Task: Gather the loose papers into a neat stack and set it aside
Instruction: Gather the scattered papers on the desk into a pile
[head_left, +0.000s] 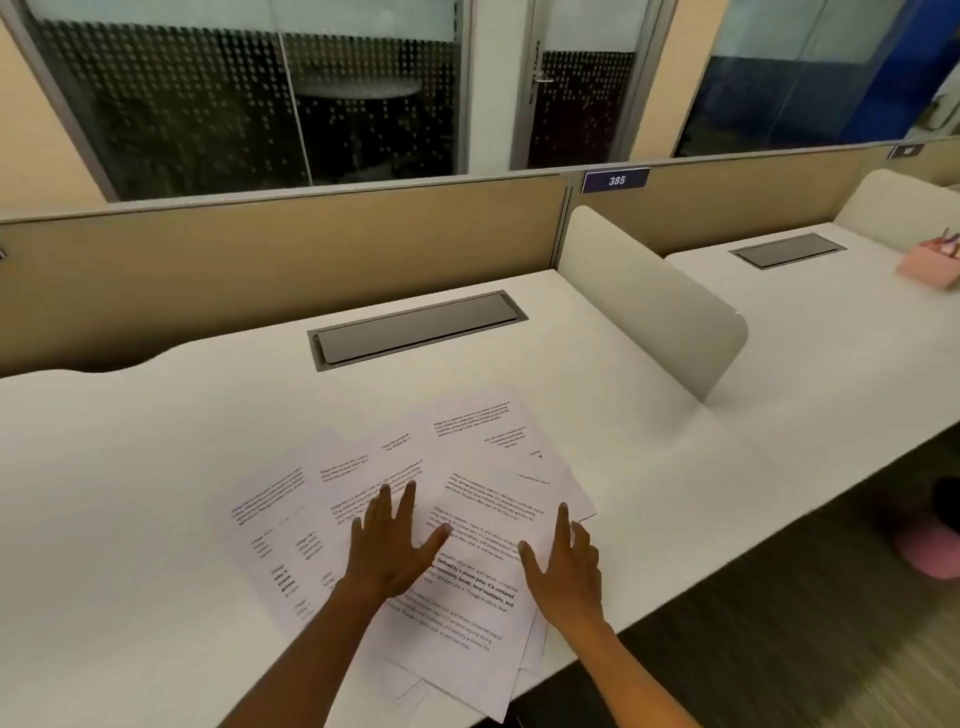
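Note:
Several loose printed papers (467, 467) lie fanned and overlapping on the white desk (130, 493), some turned at different angles, a few hanging over the front edge. My left hand (392, 545) rests flat on the middle sheets with fingers spread. My right hand (566, 564) lies flat with fingers apart on the right side of the pile, near its right edge. Neither hand grips a sheet.
A grey cable hatch (415, 327) is set into the desk behind the papers. A beige partition (260, 260) runs along the back. A rounded divider (654, 301) separates the neighbouring desk, where a pink holder (930, 262) stands. The desk's front edge drops to carpet at right.

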